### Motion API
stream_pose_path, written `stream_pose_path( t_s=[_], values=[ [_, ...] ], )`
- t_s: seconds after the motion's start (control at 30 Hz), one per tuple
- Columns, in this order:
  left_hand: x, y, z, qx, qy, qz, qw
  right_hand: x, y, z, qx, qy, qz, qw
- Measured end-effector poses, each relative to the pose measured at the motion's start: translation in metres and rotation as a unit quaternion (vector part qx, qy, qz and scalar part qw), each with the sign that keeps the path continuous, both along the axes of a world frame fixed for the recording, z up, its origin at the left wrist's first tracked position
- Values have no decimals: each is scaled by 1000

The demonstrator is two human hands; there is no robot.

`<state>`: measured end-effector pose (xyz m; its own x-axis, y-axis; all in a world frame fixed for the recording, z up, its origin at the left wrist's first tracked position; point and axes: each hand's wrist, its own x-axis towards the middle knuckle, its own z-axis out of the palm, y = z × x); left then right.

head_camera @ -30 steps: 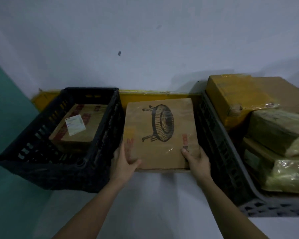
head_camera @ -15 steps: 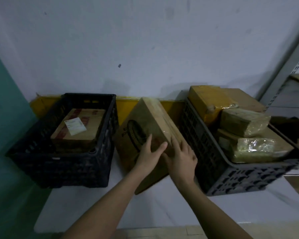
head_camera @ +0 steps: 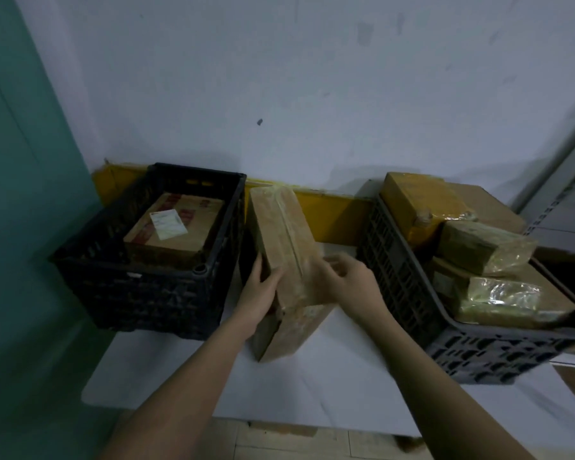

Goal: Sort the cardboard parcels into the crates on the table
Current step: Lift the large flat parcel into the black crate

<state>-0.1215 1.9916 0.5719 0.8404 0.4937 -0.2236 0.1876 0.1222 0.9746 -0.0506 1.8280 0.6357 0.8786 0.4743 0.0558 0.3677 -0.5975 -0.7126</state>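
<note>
The left hand (head_camera: 259,293) gripped the flat brown cardboard parcel (head_camera: 284,257) standing on edge between two black plastic crates (head_camera: 140,287), while the right hand (head_camera: 347,280) pinched its top edge. Both crates sat on a white table (head_camera: 312,386) against a pale wall (head_camera: 279,78).

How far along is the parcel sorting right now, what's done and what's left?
Done: one labelled parcel lies in the left crate, and the right crate holds several wrapped parcels. In hand: a flat cardboard parcel stands on edge on the table between the crates; the left hand holds its left side, the right hand is at its right side. Left: that parcel goes into a crate.
</note>
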Motion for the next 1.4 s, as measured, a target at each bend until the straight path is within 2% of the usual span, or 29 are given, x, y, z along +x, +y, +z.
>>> stream_pose_path(
  t_s=[0.07, 0.13, 0.2, 0.27, 0.43, 0.53, 0.6, 0.7, 0.9, 1.0, 1.1, 1.17, 1.27, 1.33, 1.4],
  values=[
    [0, 1, 0, -14, 5, -14, 1000, 12, -5, -6, 25, 31, -42, 998],
    [-1, 0, -1, -26, 4, -30, 999, 13, -7, -19, 44, 167, -28, 985],
    [-3, -2, -3, -24, -12, -37, 999, 5, -5, -33, 74, 308, -4, 949],
    [-7, -4, -4, -17, -31, -26, 999, -5, -2, -45, 133, 371, 9, 919],
    [-19, -3, -3, -7, -44, 19, 999, -14, 10, -49, 164, 347, 38, 923],
    [-17, 1, 9, 92, 2, 52, 994, -15, 12, -44, 172, 360, 47, 916],
    [-9, 3, 22, 195, 51, 79, 976, -14, 14, -40, 166, 366, 50, 914],
    [4, -3, 37, 302, 110, 51, 946, -13, 17, -36, 154, 375, 67, 912],
    [21, -17, 42, 330, 268, 71, 902, -31, 18, -52, 176, 348, 185, 902],
    [21, -19, 36, 386, 297, 80, 870, -30, 14, -67, 160, 328, 228, 903],
    [22, -21, 33, 416, 293, 94, 856, -21, 8, -75, 114, 316, 258, 906],
    [21, -19, 34, 414, 285, 111, 857, -11, 3, -76, 97, 310, 277, 904],
    [11, -3, 38, 383, 247, 132, 880, 8, -5, -73, 52, 281, 265, 921],
    [2, 17, 42, 342, 190, 141, 909, 19, -13, -67, 38, 275, 236, 931],
    [-8, 35, 47, 276, 107, 140, 945, 34, -20, -65, 78, 283, 207, 933]
  ],
)
